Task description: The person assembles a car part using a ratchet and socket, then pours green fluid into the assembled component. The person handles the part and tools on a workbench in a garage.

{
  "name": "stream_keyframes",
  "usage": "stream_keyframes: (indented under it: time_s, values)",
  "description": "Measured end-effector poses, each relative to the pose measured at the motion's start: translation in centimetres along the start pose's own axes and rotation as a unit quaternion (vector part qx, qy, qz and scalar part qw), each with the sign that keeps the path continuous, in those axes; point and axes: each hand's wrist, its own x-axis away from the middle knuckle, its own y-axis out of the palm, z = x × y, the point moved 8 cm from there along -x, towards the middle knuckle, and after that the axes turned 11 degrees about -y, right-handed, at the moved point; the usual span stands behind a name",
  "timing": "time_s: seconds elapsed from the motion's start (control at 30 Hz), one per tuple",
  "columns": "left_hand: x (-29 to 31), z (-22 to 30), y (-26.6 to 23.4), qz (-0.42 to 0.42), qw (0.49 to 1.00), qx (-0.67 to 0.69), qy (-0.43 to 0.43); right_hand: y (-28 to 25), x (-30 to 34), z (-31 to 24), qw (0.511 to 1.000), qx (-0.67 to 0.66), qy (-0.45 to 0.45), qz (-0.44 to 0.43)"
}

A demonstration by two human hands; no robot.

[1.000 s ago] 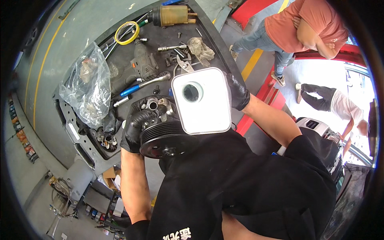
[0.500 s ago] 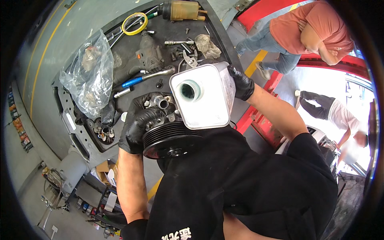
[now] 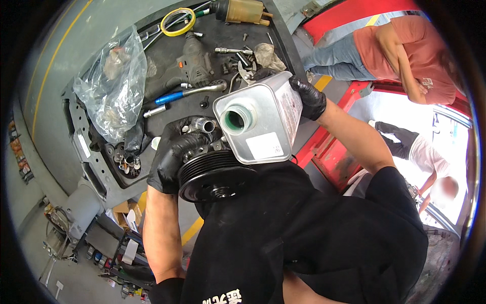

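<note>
In black gloves, my left hand grips a pump with a wide, black ribbed pulley on its near side. A short metal inlet pipe sticks up from the pump, its open end facing up. My right hand is wrapped round the far right side of a silver metal can. The can leans toward the pump, its uncapped round mouth close to the right of the pipe. Greenish colour shows inside the mouth. No stream of liquid is visible. A white label covers part of the can's top.
On the dark workbench lie a blue-handled ratchet, a power tool, a clear plastic bag, yellow tape, pliers, sockets and an amber reservoir. One person stands beyond the red lift; another bends at the right.
The can has tipped slightly, turning its top out of the glare so the label shows. The pump has barely shifted. The standing person appears farther right as my view has moved a little.
</note>
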Motion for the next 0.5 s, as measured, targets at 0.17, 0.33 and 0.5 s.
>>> stream_keyframes:
  time_s: [0.17, 0.33, 0.5]
  values:
    - [-0.7, -0.7, -0.1, -0.038, 0.999, 0.034, -0.012, -0.6, -0.6, -0.2, 1.000, 0.003, -0.008, 0.006]
    - [-0.3, -0.3, 0.2, -0.051, 0.999, 0.013, -0.008, 0.7, -0.9, -1.1, 1.000, 0.031, -0.005, 0.002]
    - [0.2, -0.3, -0.2, -0.019, 1.000, 0.005, -0.005, 1.8, -1.4, -1.5, 1.000, 0.027, 0.013, 0.005]
